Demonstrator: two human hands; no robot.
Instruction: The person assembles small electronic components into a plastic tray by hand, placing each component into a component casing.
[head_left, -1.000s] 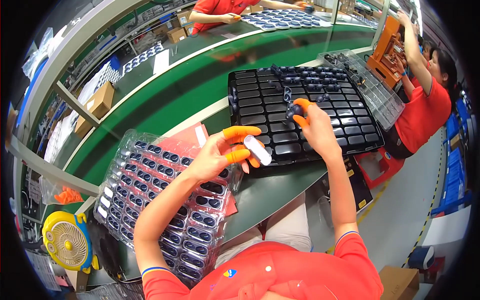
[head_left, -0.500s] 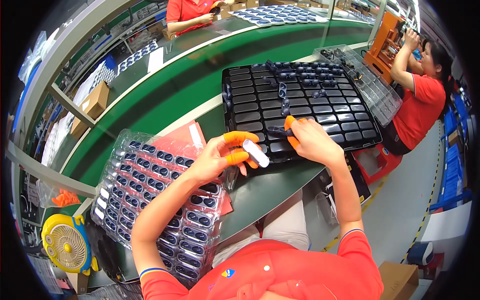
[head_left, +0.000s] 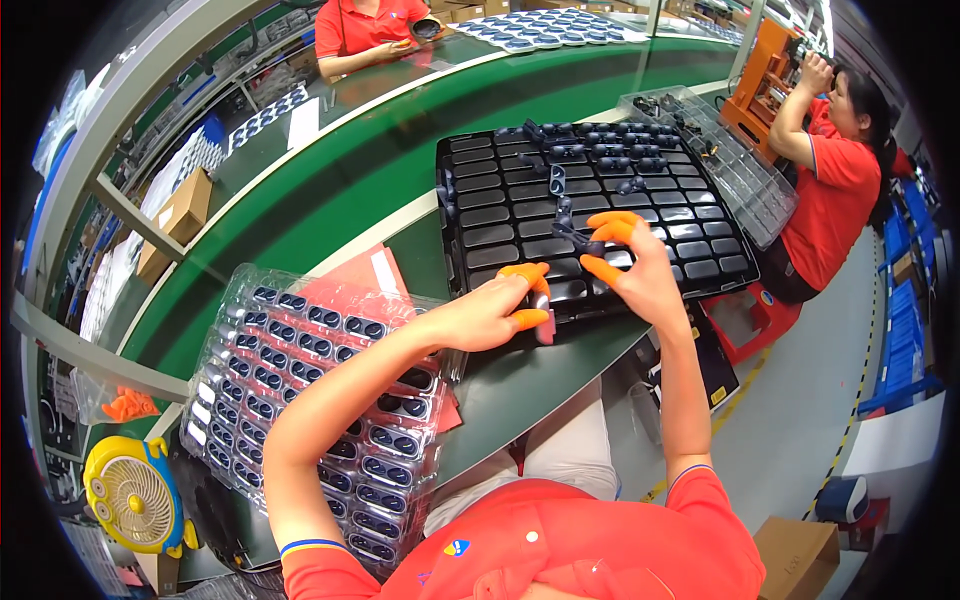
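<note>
Orange finger covers sit on the fingertips of both my hands. My left hand [head_left: 492, 312] is closed at the near edge of a black compartment tray [head_left: 490, 210], pinching a white oblong piece [head_left: 541, 299] that shows only as a thin sliver. Over the tray, my right hand [head_left: 640, 268] has thumb and fingers closed about a small dark blue plastic part [head_left: 588, 246]. Beside it on the tray lie similar dark parts, one [head_left: 557, 180] a little farther off. More of them cluster along the tray's far side.
A clear blister tray [head_left: 300, 350] of dark oblong parts lies on red sheets [head_left: 365, 275] at the left. A yellow fan [head_left: 130, 495] stands lower left. Beyond the green conveyor [head_left: 400, 130] a person works; another stands at right beside an orange machine [head_left: 765, 85].
My left hand has moved right to the tray's near edge, turning the white piece nearly out of sight. My right hand has risen slightly, with the dark part between its fingers.
</note>
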